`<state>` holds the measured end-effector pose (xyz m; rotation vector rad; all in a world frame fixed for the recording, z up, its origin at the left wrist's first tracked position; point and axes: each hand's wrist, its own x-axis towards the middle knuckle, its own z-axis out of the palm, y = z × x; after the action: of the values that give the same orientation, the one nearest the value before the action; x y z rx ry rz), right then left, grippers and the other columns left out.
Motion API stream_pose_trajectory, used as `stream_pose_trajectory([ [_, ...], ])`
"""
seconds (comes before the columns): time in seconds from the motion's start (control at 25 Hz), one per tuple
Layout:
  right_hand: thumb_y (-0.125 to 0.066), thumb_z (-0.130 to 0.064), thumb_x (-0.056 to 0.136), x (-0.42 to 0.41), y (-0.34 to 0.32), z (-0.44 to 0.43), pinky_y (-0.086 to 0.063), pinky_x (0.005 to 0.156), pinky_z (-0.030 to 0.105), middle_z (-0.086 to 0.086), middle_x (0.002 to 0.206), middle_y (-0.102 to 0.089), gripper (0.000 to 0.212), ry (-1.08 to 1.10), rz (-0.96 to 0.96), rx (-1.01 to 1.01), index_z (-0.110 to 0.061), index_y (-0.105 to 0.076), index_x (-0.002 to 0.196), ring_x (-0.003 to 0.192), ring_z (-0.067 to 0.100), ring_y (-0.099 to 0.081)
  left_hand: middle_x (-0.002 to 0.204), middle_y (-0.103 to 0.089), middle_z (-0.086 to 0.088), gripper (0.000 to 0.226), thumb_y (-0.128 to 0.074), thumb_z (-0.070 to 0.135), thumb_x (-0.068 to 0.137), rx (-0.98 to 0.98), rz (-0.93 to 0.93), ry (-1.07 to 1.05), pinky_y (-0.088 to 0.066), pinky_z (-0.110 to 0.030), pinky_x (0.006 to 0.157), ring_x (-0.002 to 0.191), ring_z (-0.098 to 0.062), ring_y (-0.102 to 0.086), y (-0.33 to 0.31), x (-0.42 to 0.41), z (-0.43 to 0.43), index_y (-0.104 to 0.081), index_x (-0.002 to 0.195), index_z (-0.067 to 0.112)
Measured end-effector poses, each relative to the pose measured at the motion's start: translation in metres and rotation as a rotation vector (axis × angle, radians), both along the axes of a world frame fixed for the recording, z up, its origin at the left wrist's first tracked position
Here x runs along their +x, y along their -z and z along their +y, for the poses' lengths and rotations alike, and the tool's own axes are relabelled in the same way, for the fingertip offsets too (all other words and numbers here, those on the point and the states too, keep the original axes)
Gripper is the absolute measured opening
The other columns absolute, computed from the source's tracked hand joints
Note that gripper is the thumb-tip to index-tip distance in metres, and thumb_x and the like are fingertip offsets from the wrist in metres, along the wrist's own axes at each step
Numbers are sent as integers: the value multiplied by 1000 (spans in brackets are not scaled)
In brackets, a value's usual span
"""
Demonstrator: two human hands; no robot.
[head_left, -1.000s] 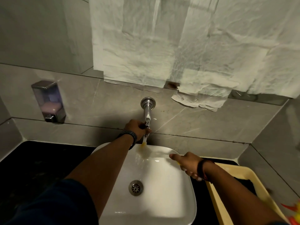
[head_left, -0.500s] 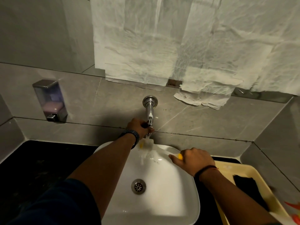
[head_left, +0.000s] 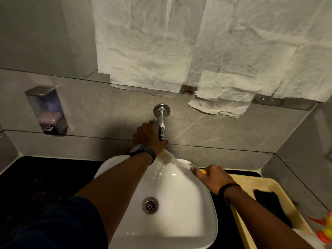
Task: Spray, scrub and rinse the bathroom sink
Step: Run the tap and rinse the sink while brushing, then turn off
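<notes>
Since a second ago the left hand (head_left: 150, 136) has slid up along the tap (head_left: 161, 123), fingers curled on it, and water now runs down into the sink (head_left: 179, 194); rinsing looks under way. The right hand (head_left: 209, 177), at the sink's right rim, is closed on something yellow, mostly hidden. Right of the sink a tray (head_left: 251, 182) holds a dark cloth (head_left: 267, 200). Left of the tap hangs a soap dispenser (head_left: 47, 110). Nothing blocks the basin.

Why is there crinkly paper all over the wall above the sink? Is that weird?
Yes, that is odd. Wrinkled white paper sheets cover the mirror above the tap, hiding most of it. One sheet hangs lower and crooked. The white sink itself looks fine.
</notes>
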<state>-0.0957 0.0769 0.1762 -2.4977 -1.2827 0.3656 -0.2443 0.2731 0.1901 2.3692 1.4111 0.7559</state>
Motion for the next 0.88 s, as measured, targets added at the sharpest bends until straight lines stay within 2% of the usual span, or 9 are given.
stream_pose_trajectory([
  [0.08,-36,-84,71,5,-2,-4,-34,50,30,-3,55,-50,65,-1,-119,1,-23,-43,50,57,20,-52,154,-26,-9,84,-62,47,81,280,131,199,-23,-46,114,138,-31,-27,7,-1,6,-16,146,20],
  [0.12,-33,-85,71,7,-2,-5,-34,49,30,-4,55,-50,66,5,-155,14,-23,-43,50,56,20,-52,159,-13,-8,81,-53,45,87,336,176,288,-11,-42,117,144,-29,-14,10,-3,9,-6,148,18],
  [0.2,-32,-85,71,12,-1,-6,-34,46,28,-2,53,-53,69,60,-142,80,-21,-46,49,51,18,-52,159,-2,-8,74,-40,42,94,348,220,350,0,-36,117,146,-25,-1,14,-5,13,3,147,15],
  [0.28,-31,-85,72,16,-1,-10,-36,48,29,-2,54,-54,71,87,-176,66,-20,-50,51,52,19,-53,159,-1,-9,70,-36,40,95,334,238,353,1,-35,117,146,-23,0,15,-6,14,4,147,13],
  [0.4,-23,-86,71,18,4,-17,-34,51,32,-8,53,-45,69,-1,-382,-37,-23,-47,54,53,18,-47,160,-2,-9,69,-35,37,96,309,232,357,2,-33,116,146,-22,0,11,-6,12,3,147,11],
  [0.48,-21,-86,72,17,10,-21,-34,51,32,-4,56,-52,68,-38,-470,-57,-24,-45,54,57,21,-52,160,-2,-8,68,-35,36,96,286,234,359,2,-33,116,146,-22,0,9,-6,10,2,147,12],
  [0.56,-21,-87,71,18,12,-22,-37,53,32,-3,61,-57,68,-41,-485,-77,-25,-44,55,61,22,-56,160,-2,-8,67,-36,35,96,271,226,354,1,-33,116,146,-22,0,9,-6,10,1,147,12],
  [0.72,-16,-88,69,23,9,-23,-42,54,31,-8,51,-44,72,-9,-487,-66,-25,-47,54,55,19,-52,160,-3,-8,67,-38,33,96,269,199,349,1,-31,116,146,-22,-2,9,-5,8,-1,147,12],
  [0.88,-17,-90,68,22,15,-26,-40,54,31,-8,54,-42,69,-68,-486,-116,-26,-42,54,56,19,-49,160,-6,-8,67,-40,32,95,229,166,360,1,-29,112,146,-22,-5,7,-5,10,-4,147,14],
])
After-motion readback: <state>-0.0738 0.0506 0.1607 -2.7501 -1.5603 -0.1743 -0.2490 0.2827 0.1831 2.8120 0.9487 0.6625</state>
